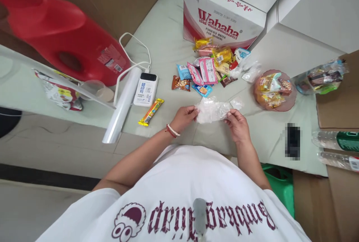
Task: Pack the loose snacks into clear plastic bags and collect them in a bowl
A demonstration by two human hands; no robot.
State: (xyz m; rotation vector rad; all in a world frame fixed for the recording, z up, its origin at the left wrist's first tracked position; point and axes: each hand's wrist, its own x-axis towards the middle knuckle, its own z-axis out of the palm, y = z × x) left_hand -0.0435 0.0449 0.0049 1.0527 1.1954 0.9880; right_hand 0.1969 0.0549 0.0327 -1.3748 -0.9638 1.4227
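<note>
A crinkled clear plastic bag (212, 112) is stretched between my two hands just above the table. My left hand (183, 118) pinches its left end, and my right hand (238, 123) pinches the right end between thumb and fingers. Beyond the bag lies a heap of wrapped snacks (208, 70) in pink, blue, yellow and brown packets. More clear plastic bags (248, 70) lie at the heap's right side. To the right, a pinkish see-through bowl (275, 106) holds several wrapped snacks. One yellow snack bar (151, 112) rests to the left of my left hand.
A white power bank (145, 89) with a cable lies beside a shiny plastic roll (120, 111). A large red jug (70, 36) stands at the left. Behind the snacks is a Wahaha carton (221, 17). Plastic bottles (333, 140) lie at the right.
</note>
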